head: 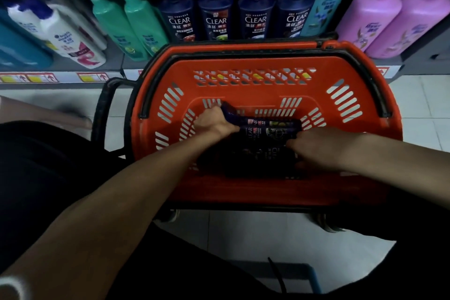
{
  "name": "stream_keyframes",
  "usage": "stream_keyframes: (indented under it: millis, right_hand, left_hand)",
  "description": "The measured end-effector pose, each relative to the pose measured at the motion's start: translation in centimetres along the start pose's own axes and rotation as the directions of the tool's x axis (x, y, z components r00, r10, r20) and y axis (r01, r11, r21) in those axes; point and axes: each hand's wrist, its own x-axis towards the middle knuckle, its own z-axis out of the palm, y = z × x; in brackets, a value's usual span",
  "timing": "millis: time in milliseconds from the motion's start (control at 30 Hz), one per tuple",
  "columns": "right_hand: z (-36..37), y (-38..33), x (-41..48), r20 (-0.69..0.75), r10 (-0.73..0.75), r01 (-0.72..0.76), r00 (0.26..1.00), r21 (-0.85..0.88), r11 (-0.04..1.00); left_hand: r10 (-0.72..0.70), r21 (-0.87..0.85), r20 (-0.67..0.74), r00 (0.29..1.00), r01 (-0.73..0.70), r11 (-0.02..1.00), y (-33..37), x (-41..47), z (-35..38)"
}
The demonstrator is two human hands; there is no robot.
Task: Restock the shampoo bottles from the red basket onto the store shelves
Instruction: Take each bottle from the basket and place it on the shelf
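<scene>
Dark shampoo bottles (pixel 264 133) lie on their sides in the bottom of one red basket (pixel 267 192); at least two labels show, though the dim heap is hard to count. The left hand (pixel 214 123) is clamped round the neck end of the uppermost bottle (pixel 270 122). The right hand (pixel 316 150) lies over the heap's other end, fingers bent; whether it grips, I cannot tell. Behind the basket, the shelf (pixel 73 66) carries four upright dark blue CLEAR bottles (pixel 216 19), two green bottles (pixel 136 24) to their left and two purple bottles (pixel 389 17) to their right
</scene>
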Motion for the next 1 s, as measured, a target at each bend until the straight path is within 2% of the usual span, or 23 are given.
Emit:
stream_keyframes:
  millis: [100, 267, 433, 500, 600, 700, 833, 1000]
  right_hand:
    - [-0.7, -0.2, 0.4, -0.021, 0.005, -0.005, 1.000, -0.013, 1.000]
    - [-2.9, -1.0, 0.8, -0.077, 0.011, -0.008, 0.997, 0.039, 0.999]
    - [-6.5, -0.8, 0.3, -0.205, 0.056, -0.037, 0.977, 0.095, 0.995]
    - [-7.8, -0.3, -0.3, -0.263, 0.086, -0.045, 0.961, 0.158, 0.986]
    - [-9.1, 0.3, -0.9, -0.343, 0.122, 0.016, 0.932, 0.374, 0.927]
    - [-10.2, 0.4, -1.4, -0.378, 0.122, 0.130, 0.918, 0.576, 0.807]
    - [-10.6, 0.1, -1.5, -0.493, 0.111, 0.260, 0.863, 0.623, 0.738]
    - [-11.0, -0.8, -1.3, -0.632, 0.216, 0.414, 0.744, 0.690, 0.594]
  left_hand:
    - [0.037, -0.179, 0.073, 0.997, -0.023, 0.984, -0.8, 0.1, -2.1]
    - [0.130, -0.433, 0.096, 0.987, -0.076, 0.898, -1.3, -0.9, -8.5]
    - [0.259, -0.550, 0.104, 0.960, -0.162, 0.819, 0.8, -3.3, -14.7]
    - [0.306, -0.570, 0.094, 0.947, -0.201, 0.797, 1.6, -4.3, -16.9]
    - [0.367, -0.644, 0.093, 0.925, -0.225, 0.731, 2.7, -6.2, -19.6]
    - [0.442, -0.793, 0.083, 0.893, -0.209, 0.572, 3.2, -7.5, -20.4]
    - [0.447, -0.962, 0.017, 0.895, -0.107, 0.252, 5.0, -8.2, -18.6]
    - [0.410, -1.000, 0.004, 0.912, -0.007, 0.026, 7.7, -8.5, -19.0]
